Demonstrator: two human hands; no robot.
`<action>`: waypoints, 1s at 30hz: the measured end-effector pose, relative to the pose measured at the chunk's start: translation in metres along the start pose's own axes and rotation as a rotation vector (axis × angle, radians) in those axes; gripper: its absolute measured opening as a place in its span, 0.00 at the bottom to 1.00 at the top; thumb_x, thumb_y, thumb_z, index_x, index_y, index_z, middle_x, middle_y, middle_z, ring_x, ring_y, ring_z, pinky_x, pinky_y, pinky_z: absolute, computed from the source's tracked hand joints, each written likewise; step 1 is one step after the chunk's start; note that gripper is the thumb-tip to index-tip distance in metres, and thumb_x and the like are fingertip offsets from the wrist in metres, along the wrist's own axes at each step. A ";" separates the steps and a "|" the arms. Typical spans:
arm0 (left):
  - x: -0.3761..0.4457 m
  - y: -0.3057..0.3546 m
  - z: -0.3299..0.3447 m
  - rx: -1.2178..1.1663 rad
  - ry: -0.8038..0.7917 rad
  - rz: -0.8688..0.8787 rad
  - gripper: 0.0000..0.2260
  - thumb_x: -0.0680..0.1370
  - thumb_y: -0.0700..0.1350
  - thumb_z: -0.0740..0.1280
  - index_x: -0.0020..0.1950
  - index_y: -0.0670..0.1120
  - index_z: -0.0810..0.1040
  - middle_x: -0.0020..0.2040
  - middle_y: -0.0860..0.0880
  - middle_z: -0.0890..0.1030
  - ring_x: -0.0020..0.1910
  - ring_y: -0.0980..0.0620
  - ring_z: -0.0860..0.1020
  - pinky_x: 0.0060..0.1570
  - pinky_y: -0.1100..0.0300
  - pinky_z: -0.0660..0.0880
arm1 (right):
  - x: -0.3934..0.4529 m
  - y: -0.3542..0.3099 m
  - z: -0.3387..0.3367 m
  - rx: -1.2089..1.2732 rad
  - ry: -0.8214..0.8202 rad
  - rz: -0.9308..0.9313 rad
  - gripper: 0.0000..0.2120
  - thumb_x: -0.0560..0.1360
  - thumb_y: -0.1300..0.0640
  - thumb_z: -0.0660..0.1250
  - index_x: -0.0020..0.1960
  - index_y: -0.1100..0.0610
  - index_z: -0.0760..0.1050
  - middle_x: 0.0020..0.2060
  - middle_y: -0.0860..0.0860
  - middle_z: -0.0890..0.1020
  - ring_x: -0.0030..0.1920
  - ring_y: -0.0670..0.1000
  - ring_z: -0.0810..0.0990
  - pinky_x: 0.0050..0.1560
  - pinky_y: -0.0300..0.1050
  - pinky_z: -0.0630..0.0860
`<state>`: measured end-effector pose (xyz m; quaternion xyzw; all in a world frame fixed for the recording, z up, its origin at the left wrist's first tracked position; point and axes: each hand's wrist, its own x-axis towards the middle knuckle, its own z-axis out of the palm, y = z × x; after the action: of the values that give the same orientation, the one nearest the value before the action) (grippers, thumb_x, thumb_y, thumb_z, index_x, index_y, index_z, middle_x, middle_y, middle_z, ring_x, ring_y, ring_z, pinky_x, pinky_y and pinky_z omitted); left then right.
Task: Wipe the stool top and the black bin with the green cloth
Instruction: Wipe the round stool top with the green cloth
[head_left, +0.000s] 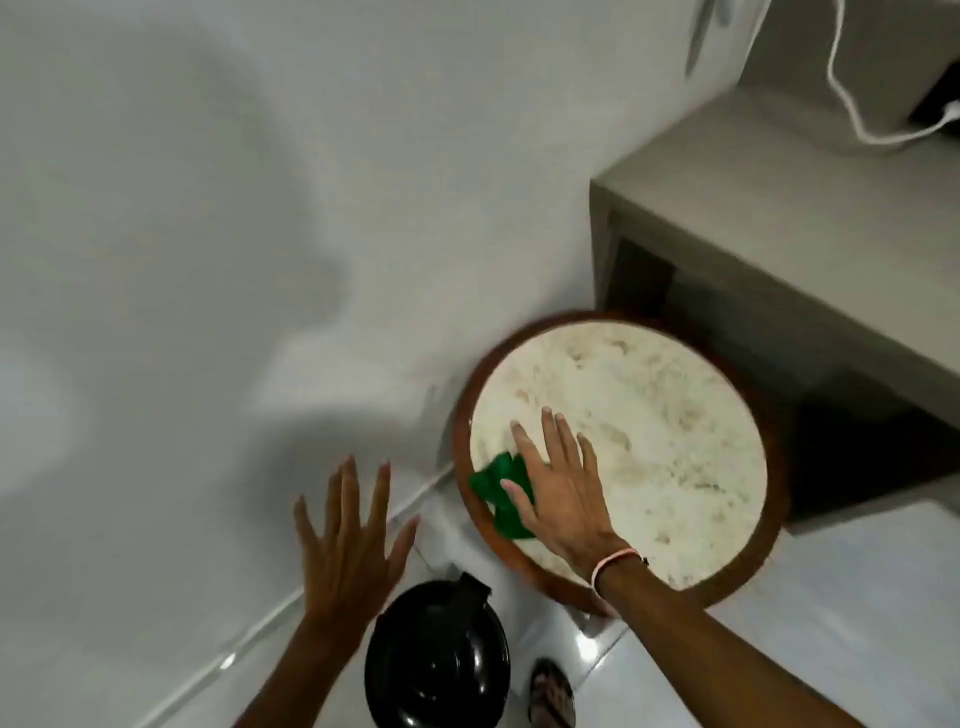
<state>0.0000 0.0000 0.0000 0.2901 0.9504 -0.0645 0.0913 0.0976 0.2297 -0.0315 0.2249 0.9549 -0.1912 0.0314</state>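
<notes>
A round stool top (665, 415), cream and stained with a brown wooden rim, fills the centre right. My right hand (563, 488) lies flat on its near left part, pressing the green cloth (501, 486) against the surface; the cloth pokes out from under my palm toward the rim. The black bin (436, 660) with its glossy domed lid stands on the floor below the stool's left edge. Left of and just above the bin, my left hand (348, 540) hovers with its fingers spread, holding nothing.
A white wall (234, 234) runs along the left and behind the stool. A grey desk (810, 218) overhangs the stool's far right side, with a white cable (852, 109) on it. A sandalled foot (553, 693) rests on the pale tiled floor beside the bin.
</notes>
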 end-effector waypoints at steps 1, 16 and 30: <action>0.001 -0.001 0.025 -0.055 -0.094 -0.012 0.35 0.88 0.65 0.46 0.78 0.43 0.78 0.76 0.31 0.76 0.69 0.31 0.83 0.66 0.26 0.76 | 0.006 0.005 0.016 0.008 -0.040 0.004 0.34 0.84 0.40 0.57 0.85 0.48 0.50 0.86 0.61 0.48 0.87 0.64 0.50 0.85 0.65 0.51; 0.092 0.084 0.394 0.053 -0.602 0.262 0.29 0.86 0.63 0.59 0.84 0.50 0.67 0.83 0.39 0.67 0.84 0.36 0.64 0.83 0.41 0.61 | 0.055 0.075 0.243 0.113 0.303 -0.061 0.27 0.76 0.52 0.71 0.75 0.53 0.76 0.73 0.65 0.76 0.73 0.69 0.75 0.74 0.66 0.69; -0.053 -0.112 0.409 -0.388 -0.164 0.014 0.26 0.85 0.61 0.61 0.62 0.39 0.83 0.58 0.38 0.79 0.57 0.35 0.79 0.55 0.44 0.81 | -0.005 -0.025 0.274 0.736 0.257 -0.129 0.30 0.73 0.66 0.64 0.75 0.54 0.74 0.64 0.60 0.74 0.57 0.42 0.76 0.60 0.24 0.71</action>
<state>0.0363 -0.1926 -0.3801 0.2673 0.9325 0.0970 0.2227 0.0840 0.1030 -0.2754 0.1825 0.8310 -0.4925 -0.1830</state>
